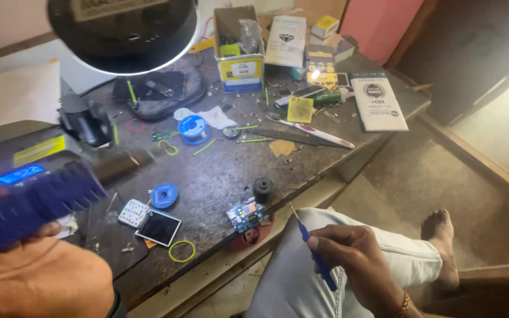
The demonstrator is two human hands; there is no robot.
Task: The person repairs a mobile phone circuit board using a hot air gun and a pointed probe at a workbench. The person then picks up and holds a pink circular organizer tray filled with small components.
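My left hand (36,277) grips a blue hot-air tool handle (27,203) with a ribbed body, held up at the lower left near the camera. My right hand (354,259) holds a thin blue-handled pointed tool (312,247) over my knee, off the bench's front edge. A small blue circuit board (244,214) lies at the bench edge on a red holder (254,234), a short way left of the tool's tip. A small dark screen (159,228) and a white keypad piece (133,212) lie on the bench between my hands.
A round magnifier lamp (125,35) hangs over the back of the worn bench (219,171). A station with a blue display (22,174) stands left. Blue solder-wire spools (194,128), a toothbrush (313,131), an open box (240,50), packets and rubber bands are scattered about.
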